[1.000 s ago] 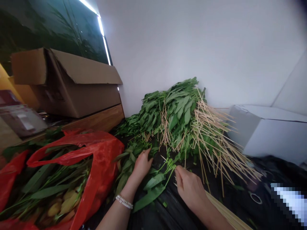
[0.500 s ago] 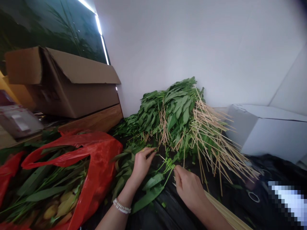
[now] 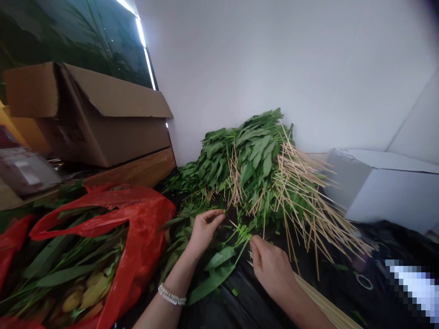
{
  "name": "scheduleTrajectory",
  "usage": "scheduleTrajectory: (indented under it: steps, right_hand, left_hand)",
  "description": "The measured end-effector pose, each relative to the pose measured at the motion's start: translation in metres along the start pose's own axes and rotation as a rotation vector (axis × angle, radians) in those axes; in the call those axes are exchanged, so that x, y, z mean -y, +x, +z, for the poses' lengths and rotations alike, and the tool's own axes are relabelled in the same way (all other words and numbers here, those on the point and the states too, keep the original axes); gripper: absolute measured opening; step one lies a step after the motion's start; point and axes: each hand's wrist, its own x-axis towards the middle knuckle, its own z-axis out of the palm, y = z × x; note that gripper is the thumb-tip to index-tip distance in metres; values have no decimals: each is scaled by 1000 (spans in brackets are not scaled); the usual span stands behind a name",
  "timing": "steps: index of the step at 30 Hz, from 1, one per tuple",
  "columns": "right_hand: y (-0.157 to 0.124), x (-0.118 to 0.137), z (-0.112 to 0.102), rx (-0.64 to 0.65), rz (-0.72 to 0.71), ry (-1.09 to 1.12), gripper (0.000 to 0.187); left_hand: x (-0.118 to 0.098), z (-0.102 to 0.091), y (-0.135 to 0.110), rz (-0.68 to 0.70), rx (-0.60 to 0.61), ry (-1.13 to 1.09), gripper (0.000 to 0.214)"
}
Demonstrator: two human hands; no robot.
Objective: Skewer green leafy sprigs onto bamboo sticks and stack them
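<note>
My left hand (image 3: 207,226), a beaded bracelet on its wrist, pinches a small green stem piece (image 3: 224,211) between thumb and fingertips. Closed at the centre right, my right hand (image 3: 270,262) grips a thin bamboo skewer (image 3: 233,224), whose pale tip points toward my left hand. Green stems with long leaves (image 3: 219,269) bunch on the skewer in front of the right fingers and hang down between the hands. Behind both hands rises a large heap of leafy greens (image 3: 254,151), with many pale skewers (image 3: 308,196) sticking out of it toward the right.
At left lies an open red plastic bag (image 3: 147,214) holding leafy stems. Behind it stands an open cardboard box (image 3: 126,137). A white box (image 3: 387,192) sits at right, against the wall. Black plastic sheeting (image 3: 254,297) covers the work surface, and more skewers (image 3: 325,301) lie beneath my right forearm.
The green piece now shows clearly at my left fingertips, which have moved slightly toward the right. My right hand and the skewered greens have stayed nearly still.
</note>
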Motion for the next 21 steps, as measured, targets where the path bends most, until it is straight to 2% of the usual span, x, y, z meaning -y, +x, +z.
scheduleTrajectory:
  steps: [6, 21]
  right_hand:
    - [0, 0, 0, -33, -9, 17, 23]
    - [0, 0, 0, -31, 6, 19, 23]
  left_hand:
    - [-3, 1, -4, -104, 133, -87, 36]
    - [-4, 4, -7, -130, 184, -125, 31]
